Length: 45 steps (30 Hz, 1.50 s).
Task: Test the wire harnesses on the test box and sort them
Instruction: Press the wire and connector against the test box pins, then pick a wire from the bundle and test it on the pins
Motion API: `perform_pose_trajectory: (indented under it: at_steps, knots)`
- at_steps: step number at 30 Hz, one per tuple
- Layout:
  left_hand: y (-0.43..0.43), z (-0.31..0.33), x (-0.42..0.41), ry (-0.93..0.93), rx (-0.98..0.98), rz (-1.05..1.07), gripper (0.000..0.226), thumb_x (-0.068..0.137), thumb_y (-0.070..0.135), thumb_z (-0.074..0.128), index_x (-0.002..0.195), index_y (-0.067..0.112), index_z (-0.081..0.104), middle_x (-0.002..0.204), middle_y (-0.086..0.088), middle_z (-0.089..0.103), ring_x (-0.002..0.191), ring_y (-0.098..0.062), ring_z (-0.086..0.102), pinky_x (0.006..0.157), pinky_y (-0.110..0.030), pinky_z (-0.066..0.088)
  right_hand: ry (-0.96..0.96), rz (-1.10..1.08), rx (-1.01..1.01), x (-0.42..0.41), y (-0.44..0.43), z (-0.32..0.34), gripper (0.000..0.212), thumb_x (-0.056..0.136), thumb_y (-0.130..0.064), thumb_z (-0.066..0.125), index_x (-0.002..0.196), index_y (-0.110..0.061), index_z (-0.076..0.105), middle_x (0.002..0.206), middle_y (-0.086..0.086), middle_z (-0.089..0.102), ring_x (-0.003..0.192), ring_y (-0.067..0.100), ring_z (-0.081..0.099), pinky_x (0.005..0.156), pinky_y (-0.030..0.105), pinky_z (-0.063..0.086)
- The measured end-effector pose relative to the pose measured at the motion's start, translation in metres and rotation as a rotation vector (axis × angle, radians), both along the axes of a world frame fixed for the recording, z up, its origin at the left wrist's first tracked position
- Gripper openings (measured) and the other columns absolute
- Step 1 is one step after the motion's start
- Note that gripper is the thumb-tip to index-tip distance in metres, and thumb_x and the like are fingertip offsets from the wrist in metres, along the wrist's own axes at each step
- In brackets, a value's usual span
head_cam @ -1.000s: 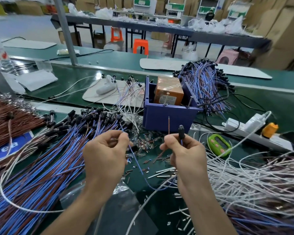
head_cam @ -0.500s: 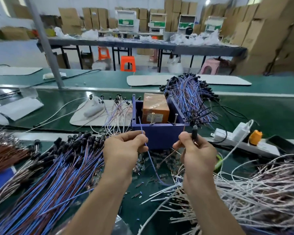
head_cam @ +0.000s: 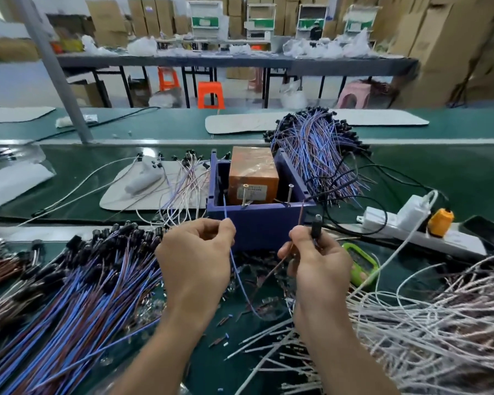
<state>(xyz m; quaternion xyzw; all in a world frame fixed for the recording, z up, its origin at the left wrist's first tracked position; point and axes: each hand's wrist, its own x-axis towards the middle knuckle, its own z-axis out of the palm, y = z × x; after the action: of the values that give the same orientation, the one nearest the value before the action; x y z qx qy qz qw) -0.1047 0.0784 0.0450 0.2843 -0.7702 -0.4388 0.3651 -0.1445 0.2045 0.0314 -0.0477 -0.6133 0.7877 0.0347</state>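
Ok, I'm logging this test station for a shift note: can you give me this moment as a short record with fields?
left hand: pinches the blue wire, tip raised at the box
right hand: holds the brown wire and black plug
box: blue, open-topped, orange block and two upright pins inside
left pile: blue and brown wires with black plugs
right pile: white wires
back bundle: blue and brown wires behind the box
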Motion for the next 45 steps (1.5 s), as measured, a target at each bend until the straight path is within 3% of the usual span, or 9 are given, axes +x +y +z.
perform_pose_trajectory:
  at_steps: [4,9,17,22,31,35,40,45]
  knots:
    - [0.003,-0.004,-0.004,0.011,0.014,-0.050,0.034,0.088,0.032,0.077,0.055,0.030,0.070,0.052,0.022,0.066,0.041,-0.002,0.061,0.047,-0.021,0.048,-0.024,-0.012,-0.051,-0.003,0.002,0.000,0.038,0.098,-0.020,0.067,0.064,-0.036,0.074,0.059,0.003,0.068,0.054,0.012,0.055,0.063,0.034,0.042]
    - [0.005,-0.008,-0.007,0.021,0.011,-0.070,0.034,0.087,0.031,0.077,0.054,0.028,0.070,0.050,0.020,0.065,0.038,-0.001,0.057,0.044,-0.010,0.039,-0.034,0.002,-0.050,-0.004,0.003,-0.002,0.037,0.097,-0.021,0.068,0.064,-0.037,0.074,0.059,0.002,0.068,0.056,0.013,0.055,0.062,0.031,0.042]
    - [0.005,-0.011,-0.010,0.036,0.002,-0.116,0.031,0.087,0.030,0.077,0.057,0.028,0.071,0.054,0.020,0.067,0.042,-0.001,0.060,0.048,-0.015,0.045,-0.048,0.000,-0.063,-0.005,0.001,-0.003,0.031,0.096,-0.020,0.070,0.066,-0.028,0.074,0.059,0.004,0.067,0.056,0.013,0.059,0.064,0.033,0.043]
    - [0.008,-0.011,-0.009,0.035,-0.014,-0.139,0.028,0.086,0.030,0.076,0.059,0.028,0.072,0.056,0.021,0.067,0.052,-0.001,0.064,0.054,-0.020,0.050,-0.040,0.000,-0.066,-0.004,0.001,-0.002,0.036,0.096,-0.021,0.069,0.066,-0.039,0.075,0.058,0.002,0.067,0.058,0.013,0.059,0.065,0.034,0.044]
    - [0.010,-0.012,-0.009,0.012,-0.029,-0.186,0.026,0.088,0.028,0.077,0.062,0.026,0.073,0.056,0.018,0.067,0.055,-0.004,0.065,0.056,-0.017,0.050,-0.027,0.025,-0.055,-0.007,0.002,-0.003,0.036,0.095,-0.019,0.071,0.063,-0.035,0.075,0.055,0.001,0.064,0.054,0.013,0.057,0.062,0.033,0.043]
    - [0.012,-0.012,-0.009,0.010,-0.024,-0.163,0.026,0.087,0.029,0.076,0.062,0.026,0.073,0.056,0.019,0.067,0.054,-0.003,0.065,0.056,-0.016,0.049,-0.022,0.011,-0.052,-0.011,0.002,-0.003,0.039,0.095,-0.019,0.071,0.057,-0.033,0.073,0.053,0.000,0.062,0.050,0.012,0.052,0.061,0.033,0.041]
    - [0.014,-0.014,-0.011,0.064,0.025,-0.064,0.027,0.085,0.027,0.075,0.058,0.025,0.071,0.054,0.014,0.067,0.050,-0.008,0.063,0.053,-0.026,0.050,-0.032,-0.004,-0.067,-0.014,0.003,-0.006,0.039,0.094,-0.018,0.072,0.055,-0.025,0.070,0.053,0.001,0.060,0.047,0.011,0.049,0.057,0.031,0.038]
    - [0.015,-0.014,-0.012,0.083,0.054,-0.011,0.027,0.083,0.025,0.075,0.057,0.025,0.069,0.052,0.016,0.065,0.044,-0.005,0.058,0.048,-0.016,0.044,-0.033,-0.026,-0.076,-0.017,0.003,-0.010,0.035,0.094,-0.017,0.072,0.061,-0.018,0.062,0.053,0.002,0.060,0.046,0.012,0.048,0.056,0.030,0.037]
